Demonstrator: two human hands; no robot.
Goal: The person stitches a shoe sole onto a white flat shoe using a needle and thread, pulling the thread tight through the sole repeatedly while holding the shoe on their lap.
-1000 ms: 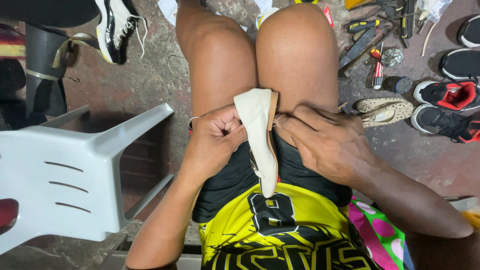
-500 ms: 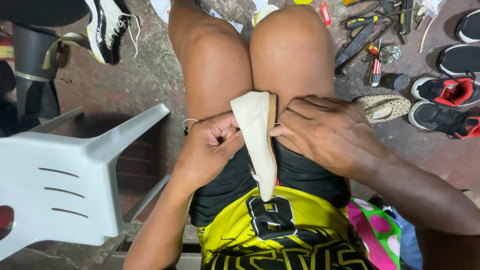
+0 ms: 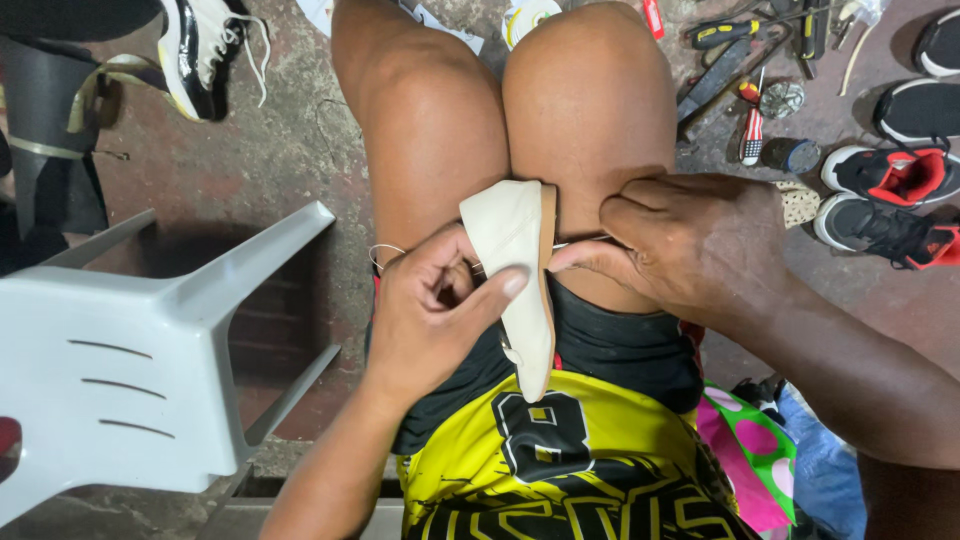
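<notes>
Head cam: we're pinching the cream shoe [image 3: 515, 275] between our knees, left hand [image 3: 430, 315] thumb pressed on it, right hand [image 3: 690, 245] fingertips nipping thread beside its sole.

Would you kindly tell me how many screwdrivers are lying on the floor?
2 that I can make out: a yellow-and-black-handled screwdriver at the top right, and a red-and-white-handled screwdriver just below it. More may be hidden in the pile of tools.
</notes>
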